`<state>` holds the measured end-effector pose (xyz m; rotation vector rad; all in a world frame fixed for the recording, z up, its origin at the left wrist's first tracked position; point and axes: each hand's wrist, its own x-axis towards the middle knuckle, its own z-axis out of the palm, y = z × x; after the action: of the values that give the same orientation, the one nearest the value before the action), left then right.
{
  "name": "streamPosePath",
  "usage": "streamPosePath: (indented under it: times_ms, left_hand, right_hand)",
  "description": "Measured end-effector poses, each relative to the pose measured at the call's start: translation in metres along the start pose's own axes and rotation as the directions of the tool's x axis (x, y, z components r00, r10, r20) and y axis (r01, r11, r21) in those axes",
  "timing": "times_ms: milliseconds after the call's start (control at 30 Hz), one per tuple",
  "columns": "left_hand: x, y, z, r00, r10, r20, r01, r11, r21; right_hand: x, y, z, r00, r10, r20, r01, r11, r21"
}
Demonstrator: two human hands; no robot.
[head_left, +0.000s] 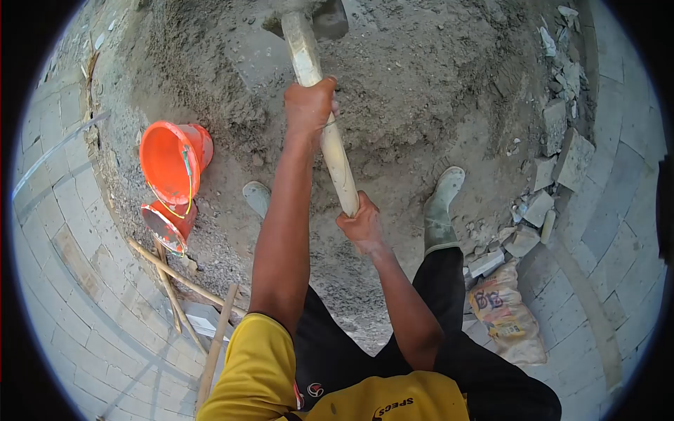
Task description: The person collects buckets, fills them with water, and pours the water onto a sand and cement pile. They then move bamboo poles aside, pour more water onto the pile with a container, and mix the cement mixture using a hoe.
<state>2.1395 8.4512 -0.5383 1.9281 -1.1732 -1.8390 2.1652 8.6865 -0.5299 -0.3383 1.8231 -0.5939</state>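
A hoe with a thick pale wooden handle (338, 165) runs from between my boots up to the top edge of the view. Its dark metal blade (331, 19) rests at the grey wet mortar or sand, and part of the head is cut off by the frame. My left hand (309, 107) is wrapped round the handle about midway. Lower down, my right hand (362, 223) grips the handle's near end. Grey mix (421, 98) spreads around the blade and in front of my feet.
Two orange buckets (149, 165) lie tipped at the left. Wooden poles (219, 344) lie lower left. Broken blocks (576, 160) line the right edge, with a printed sack (507, 316) below them. My rubber boots (444, 210) stand apart on the ground. Paving (63, 259) surrounds the mix.
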Motion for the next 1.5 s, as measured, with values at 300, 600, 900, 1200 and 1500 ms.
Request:
streamPosePath:
  times_ms: [300,600,900,1200,1500]
  left_hand:
    - [-0.063,-0.178,-0.008,0.932,-0.362,-0.028,0.349,0.914,-0.208]
    - [-0.040,0.029,-0.056,0.884,0.282,-0.372,-0.360,0.919,-0.161]
    - [-0.005,-0.249,0.014,0.863,-0.496,-0.095,0.503,0.861,0.072]
    - [-0.081,-0.037,-0.028,0.962,0.106,-0.251,-0.155,0.971,-0.184]
    - [0.065,-0.156,0.037,0.971,-0.201,-0.131,0.213,0.973,0.091]
  right_hand:
    - [-0.090,0.135,0.008,0.994,0.105,0.017,-0.093,0.937,-0.336]
    - [0.046,-0.007,0.016,0.969,-0.212,0.126,0.225,0.970,-0.096]
    - [-0.073,0.139,0.010,0.953,0.277,0.122,-0.244,0.941,-0.233]
    - [-0.009,0.083,0.026,0.995,-0.087,0.059,0.090,0.994,-0.061]
    - [0.009,0.126,0.017,0.996,0.069,-0.060,-0.072,0.997,-0.043]
